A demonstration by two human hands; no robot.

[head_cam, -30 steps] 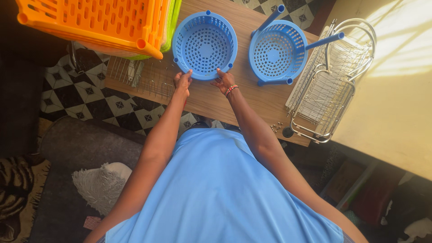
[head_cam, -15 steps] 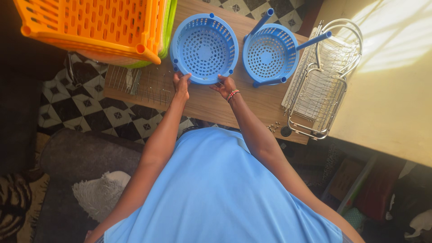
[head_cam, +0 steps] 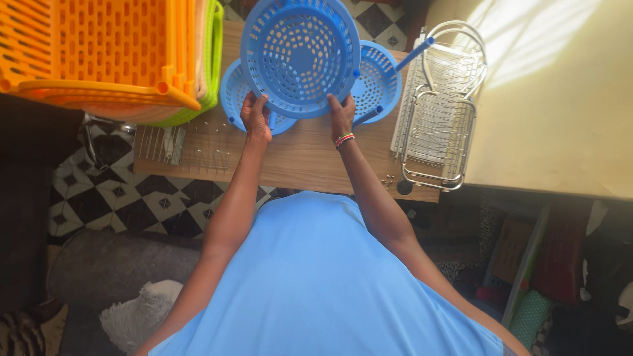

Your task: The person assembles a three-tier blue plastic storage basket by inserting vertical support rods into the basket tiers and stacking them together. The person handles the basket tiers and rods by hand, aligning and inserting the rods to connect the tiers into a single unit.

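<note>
Both my hands hold up a round blue perforated basket (head_cam: 300, 56) above the wooden table (head_cam: 297, 155). My left hand (head_cam: 256, 117) grips its near-left rim and my right hand (head_cam: 341, 115), with a beaded bracelet on the wrist, grips its near-right rim. Under the lifted basket a second blue basket (head_cam: 236, 92) rests on the table, partly hidden. A third blue basket (head_cam: 378, 82) with blue tube legs stands to the right, also partly covered.
A stack of orange and green slotted crates (head_cam: 105, 53) fills the upper left. A wire rack (head_cam: 181, 142) lies flat at the table's left end. A chrome wire dish rack (head_cam: 435, 112) sits at the right, with small screws (head_cam: 389, 181) near the table's front edge.
The top blue basket has come up off the table in both hands, uncovering another blue basket beneath it. The view has shifted, so everything sits further left.
</note>
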